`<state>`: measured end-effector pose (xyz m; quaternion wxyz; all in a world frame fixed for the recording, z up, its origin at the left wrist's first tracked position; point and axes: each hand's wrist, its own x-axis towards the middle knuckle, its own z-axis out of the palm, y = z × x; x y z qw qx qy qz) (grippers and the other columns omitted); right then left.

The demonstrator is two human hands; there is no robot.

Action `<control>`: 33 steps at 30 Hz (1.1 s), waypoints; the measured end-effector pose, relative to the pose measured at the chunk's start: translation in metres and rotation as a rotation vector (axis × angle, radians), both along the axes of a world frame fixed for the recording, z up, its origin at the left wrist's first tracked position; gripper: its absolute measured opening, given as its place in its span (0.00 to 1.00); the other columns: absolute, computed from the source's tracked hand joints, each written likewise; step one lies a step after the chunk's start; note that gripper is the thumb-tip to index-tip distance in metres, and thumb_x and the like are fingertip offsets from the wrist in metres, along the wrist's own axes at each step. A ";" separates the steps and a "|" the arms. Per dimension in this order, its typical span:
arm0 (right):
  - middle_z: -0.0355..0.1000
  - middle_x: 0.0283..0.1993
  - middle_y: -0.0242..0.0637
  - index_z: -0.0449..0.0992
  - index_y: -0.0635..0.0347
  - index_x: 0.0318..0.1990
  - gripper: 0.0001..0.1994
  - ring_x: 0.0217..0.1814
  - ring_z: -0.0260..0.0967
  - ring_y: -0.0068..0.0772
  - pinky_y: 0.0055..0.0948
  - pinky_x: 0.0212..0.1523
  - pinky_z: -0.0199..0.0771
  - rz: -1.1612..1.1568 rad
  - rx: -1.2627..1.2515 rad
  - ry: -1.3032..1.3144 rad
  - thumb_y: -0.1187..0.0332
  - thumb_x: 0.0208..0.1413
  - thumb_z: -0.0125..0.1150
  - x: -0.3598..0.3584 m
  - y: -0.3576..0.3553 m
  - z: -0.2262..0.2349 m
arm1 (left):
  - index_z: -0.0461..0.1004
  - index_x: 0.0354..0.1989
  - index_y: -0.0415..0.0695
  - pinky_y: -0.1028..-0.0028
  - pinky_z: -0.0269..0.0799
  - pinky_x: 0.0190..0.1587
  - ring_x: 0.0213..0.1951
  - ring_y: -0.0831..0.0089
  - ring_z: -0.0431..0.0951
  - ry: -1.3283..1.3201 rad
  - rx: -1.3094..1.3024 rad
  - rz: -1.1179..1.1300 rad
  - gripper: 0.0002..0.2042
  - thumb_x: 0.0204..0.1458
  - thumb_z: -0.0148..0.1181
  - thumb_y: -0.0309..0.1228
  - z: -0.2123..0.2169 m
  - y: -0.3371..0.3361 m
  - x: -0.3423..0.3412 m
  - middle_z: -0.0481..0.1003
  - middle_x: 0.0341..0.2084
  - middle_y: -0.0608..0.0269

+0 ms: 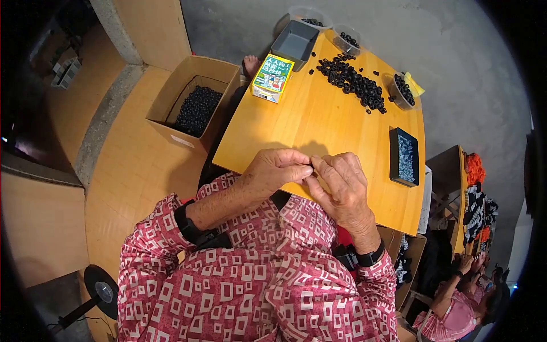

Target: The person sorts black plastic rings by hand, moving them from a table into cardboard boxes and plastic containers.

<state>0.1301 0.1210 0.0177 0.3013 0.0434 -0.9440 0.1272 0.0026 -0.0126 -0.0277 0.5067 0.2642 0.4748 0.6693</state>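
Note:
Over the near edge of the table, my left hand and my right hand meet fingertip to fingertip. Both are closed in a pinch around a small black piece, mostly hidden by the fingers, so its exact shape does not show. Farther back on the tabletop lies a loose heap of small black rings. To the right of my right hand sits a black tray of many tiny pale, shiny pieces.
A yellow-green carton and a grey bin stand at the table's far left. Clear tubs of black rings line the far side. Left of the table is a cardboard box of small black parts. Another person works at lower right.

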 end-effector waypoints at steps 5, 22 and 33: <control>0.69 0.32 0.38 0.76 0.66 0.44 0.18 0.35 0.66 0.39 0.35 0.38 0.67 -0.013 0.037 -0.028 0.74 0.42 0.70 -0.001 -0.005 -0.001 | 0.75 0.45 0.34 0.78 0.72 0.46 0.40 0.77 0.77 0.023 0.041 -0.020 0.13 0.57 0.57 0.31 -0.008 -0.001 -0.003 0.77 0.36 0.61; 0.70 0.30 0.37 0.77 0.65 0.39 0.18 0.33 0.69 0.37 0.34 0.36 0.69 -0.002 0.110 0.012 0.69 0.39 0.74 -0.012 0.008 -0.007 | 0.75 0.45 0.35 0.79 0.73 0.47 0.41 0.78 0.76 -0.070 -0.067 0.054 0.14 0.58 0.58 0.34 -0.003 0.001 -0.003 0.76 0.38 0.61; 0.70 0.29 0.37 0.77 0.64 0.35 0.16 0.31 0.68 0.36 0.33 0.34 0.69 0.028 0.052 0.092 0.70 0.37 0.74 -0.009 0.011 -0.010 | 0.74 0.45 0.32 0.79 0.72 0.46 0.40 0.77 0.76 -0.096 -0.077 -0.068 0.17 0.58 0.57 0.36 0.002 -0.002 -0.008 0.77 0.37 0.60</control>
